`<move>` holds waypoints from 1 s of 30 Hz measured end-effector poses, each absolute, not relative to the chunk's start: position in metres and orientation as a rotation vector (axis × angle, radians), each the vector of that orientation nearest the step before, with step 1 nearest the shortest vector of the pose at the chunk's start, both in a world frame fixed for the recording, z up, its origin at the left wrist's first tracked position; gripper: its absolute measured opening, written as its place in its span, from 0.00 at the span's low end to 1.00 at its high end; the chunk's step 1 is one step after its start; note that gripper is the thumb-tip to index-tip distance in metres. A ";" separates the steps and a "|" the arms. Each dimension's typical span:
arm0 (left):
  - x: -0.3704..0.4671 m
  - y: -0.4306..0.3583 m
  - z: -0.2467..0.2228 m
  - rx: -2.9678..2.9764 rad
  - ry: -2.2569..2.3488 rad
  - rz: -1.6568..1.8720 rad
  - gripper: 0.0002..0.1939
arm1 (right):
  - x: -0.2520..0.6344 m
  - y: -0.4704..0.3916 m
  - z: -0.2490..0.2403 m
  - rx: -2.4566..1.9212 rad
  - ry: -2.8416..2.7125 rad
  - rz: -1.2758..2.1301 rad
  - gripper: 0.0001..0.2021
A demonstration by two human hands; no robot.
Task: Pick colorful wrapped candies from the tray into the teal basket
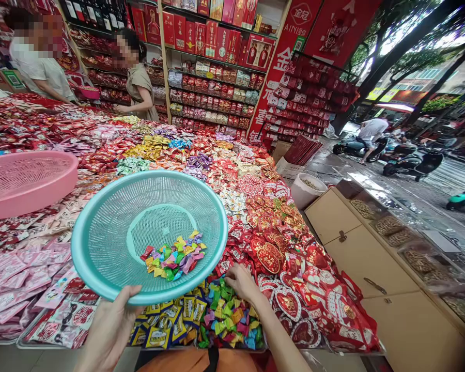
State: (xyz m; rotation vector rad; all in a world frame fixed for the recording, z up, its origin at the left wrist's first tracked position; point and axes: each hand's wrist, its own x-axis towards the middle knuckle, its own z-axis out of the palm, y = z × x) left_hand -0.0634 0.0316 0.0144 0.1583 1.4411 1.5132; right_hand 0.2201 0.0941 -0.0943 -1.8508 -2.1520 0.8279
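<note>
My left hand (pixel 114 315) grips the near rim of a round teal plastic basket (pixel 101 222), thumb over the edge. The basket is tilted toward me above the candy display. Several small candies in bright twisted wrappers (pixel 176 257) lie on its mesh floor, toward the near right. Just right of the basket, my right hand (pixel 242 281) reaches down at the far edge of a pile of the same colourful candies (pixel 232 315). Its fingers are curled and partly hidden, so what they hold does not show. Yellow-and-blue packets (pixel 158 330) lie under the basket's near edge.
A pink basket (pixel 31 183) rests at left. Red heart-shaped packets (pixel 289 302) lie at right, pink packets (pixel 21 284) at left. Two people stand behind the display near stocked shelves (pixel 217 93). Tan cabinets (pixel 368 258), a white bucket (pixel 308 188) and parked scooters (pixel 413 160) are on the right.
</note>
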 end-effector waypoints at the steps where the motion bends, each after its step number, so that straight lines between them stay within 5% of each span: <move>1: -0.064 0.031 0.014 0.169 1.441 1.515 0.14 | 0.220 0.094 -0.094 -1.848 -2.154 0.825 0.06; 18: -0.064 0.031 0.012 0.159 1.433 1.497 0.13 | 0.234 0.083 -0.070 -1.700 -2.066 0.959 0.06; 30: -0.059 0.032 0.012 0.156 1.476 1.460 0.12 | 0.240 0.095 0.035 -1.401 -1.950 0.821 0.11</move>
